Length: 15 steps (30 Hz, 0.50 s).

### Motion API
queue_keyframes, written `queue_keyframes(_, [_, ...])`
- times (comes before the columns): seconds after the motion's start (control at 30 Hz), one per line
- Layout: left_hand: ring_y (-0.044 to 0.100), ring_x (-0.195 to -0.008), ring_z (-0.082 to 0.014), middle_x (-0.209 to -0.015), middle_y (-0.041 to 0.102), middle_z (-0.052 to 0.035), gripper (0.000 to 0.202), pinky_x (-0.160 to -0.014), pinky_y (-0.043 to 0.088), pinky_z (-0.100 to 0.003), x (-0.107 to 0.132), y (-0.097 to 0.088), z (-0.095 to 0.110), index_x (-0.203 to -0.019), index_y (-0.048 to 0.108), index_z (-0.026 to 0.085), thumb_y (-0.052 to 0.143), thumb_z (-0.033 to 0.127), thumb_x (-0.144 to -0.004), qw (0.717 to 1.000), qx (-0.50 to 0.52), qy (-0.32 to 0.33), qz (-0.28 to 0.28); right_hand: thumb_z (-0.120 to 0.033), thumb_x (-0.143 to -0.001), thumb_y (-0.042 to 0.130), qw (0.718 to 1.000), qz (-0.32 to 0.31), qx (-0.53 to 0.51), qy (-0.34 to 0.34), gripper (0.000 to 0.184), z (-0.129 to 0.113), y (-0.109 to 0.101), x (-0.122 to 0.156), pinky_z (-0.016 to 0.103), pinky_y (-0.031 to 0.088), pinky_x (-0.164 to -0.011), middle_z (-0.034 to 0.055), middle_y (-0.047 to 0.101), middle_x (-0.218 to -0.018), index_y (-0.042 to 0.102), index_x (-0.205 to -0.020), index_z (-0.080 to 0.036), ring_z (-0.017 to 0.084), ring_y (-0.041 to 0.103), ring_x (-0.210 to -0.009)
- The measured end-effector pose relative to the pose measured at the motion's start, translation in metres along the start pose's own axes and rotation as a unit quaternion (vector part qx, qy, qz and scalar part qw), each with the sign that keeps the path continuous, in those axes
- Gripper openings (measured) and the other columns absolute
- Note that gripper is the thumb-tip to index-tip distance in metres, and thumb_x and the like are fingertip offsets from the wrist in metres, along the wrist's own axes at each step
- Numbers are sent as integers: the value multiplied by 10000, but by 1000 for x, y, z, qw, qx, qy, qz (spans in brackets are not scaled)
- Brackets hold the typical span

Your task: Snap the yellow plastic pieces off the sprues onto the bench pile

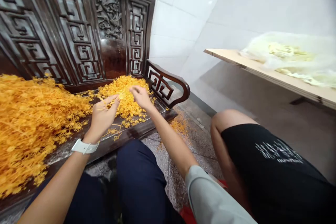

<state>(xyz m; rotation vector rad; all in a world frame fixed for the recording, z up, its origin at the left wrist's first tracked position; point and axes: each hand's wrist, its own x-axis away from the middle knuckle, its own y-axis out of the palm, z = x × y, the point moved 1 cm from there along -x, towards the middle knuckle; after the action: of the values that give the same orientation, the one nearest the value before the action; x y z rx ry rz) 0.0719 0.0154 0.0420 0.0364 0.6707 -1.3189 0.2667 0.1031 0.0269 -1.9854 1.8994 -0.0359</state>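
Orange sprigs (pixel 126 103) heap on the carved wooden bench (pixel 110 17) at my eleven o'clock: light, brittle, best pinched by the stems. My left hand (pixel 102 119) pinches a few; my right hand (pixel 141 98) has its fingertips together above the pile, any hold unclear.

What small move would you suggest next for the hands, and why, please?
Probably pull the orange sprig in the left hand free of the heap, since it is pinched there while the right hand sits at the tangled heap on the carved wooden bench.
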Motion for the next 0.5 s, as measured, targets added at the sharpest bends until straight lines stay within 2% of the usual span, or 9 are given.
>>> queue_keyframes(0.07, [773, -1234, -307, -1280, 830, -112, 379, -1170, 557, -438, -10, 3, 5, -1193, 854, 143, 655, 396, -994, 1000, -15, 18, 15, -471, -916, 815, 996, -18, 86, 26, 394, 2, -5, -4, 342, 530, -769, 6, 582, -781, 682, -1155, -188, 191, 575, -768])
queue_keyframes(0.1, [779, -1223, -313, -1276, 831, -116, 376, -1154, 568, -440, -16, 4, 6, -1199, 855, 146, 661, 393, -993, 999, -25, 28, 21, -438, -919, 818, 995, -24, 87, 36, 419, 1, -7, -4, 348, 544, -795, 27, 616, -829, 673, -1216, -180, 199, 591, -806])
queue_keyframes(0.17, [799, -1173, -328, -1266, 833, -124, 365, -1096, 601, -442, -26, 7, 6, -1207, 857, 161, 671, 394, -996, 996, -54, 60, 34, -509, -1004, 703, 996, -64, -11, 56, 428, -6, -10, 1, 340, 579, -777, 60, 668, -924, 644, -1265, -175, 195, 626, -828])
queue_keyframes(0.23, [810, -1133, -334, -1263, 834, -124, 329, -1045, 617, -431, -32, 10, 1, -1205, 859, 194, 675, 372, -997, 989, -99, 108, 29, -637, -1050, 576, 977, -143, -141, 70, 483, -18, -8, 12, 314, 598, -695, 76, 703, -990, 628, -1217, -187, 181, 661, -807])
queue_keyframes(0.3, [810, -1126, -338, -1258, 836, -114, 310, -1015, 615, -417, -34, 15, -5, -1223, 850, 228, 691, 335, -980, 976, -147, 158, -6, -688, -1015, 616, 961, -193, -190, 56, 492, -30, -8, 23, 282, 588, -636, 63, 709, -995, 622, -1079, -200, 161, 673, -771])
queue_keyframes(0.33, [808, -1124, -341, -1251, 838, -107, 310, -1003, 612, -415, -34, 18, -7, -1229, 846, 240, 699, 323, -969, 970, -166, 174, -26, -672, -1001, 654, 963, -194, -183, 43, 471, -34, -9, 27, 268, 571, -609, 45, 699, -955, 609, -1002, -203, 147, 662, -734])
queue_keyframes(0.4, [810, -1089, -338, -1214, 847, -90, 295, -968, 611, -412, -31, 22, -7, -1205, 846, 247, 699, 338, -966, 969, -173, 169, -42, -612, -1014, 665, 975, -167, -143, 17, 434, -37, -15, 33, 251, 514, -566, 6, 652, -834, 580, -892, -205, 123, 612, -644])
queue_keyframes(0.5, [805, -1015, -307, -1110, 860, -68, 260, -964, 607, -408, -32, 26, -3, -1050, 852, 220, 695, 409, -965, 991, -93, 98, -19, -578, -1053, 602, 982, -167, -77, -43, 445, -39, -30, 45, 256, 430, -574, -24, 579, -709, 565, -810, -207, 117, 538, -605])
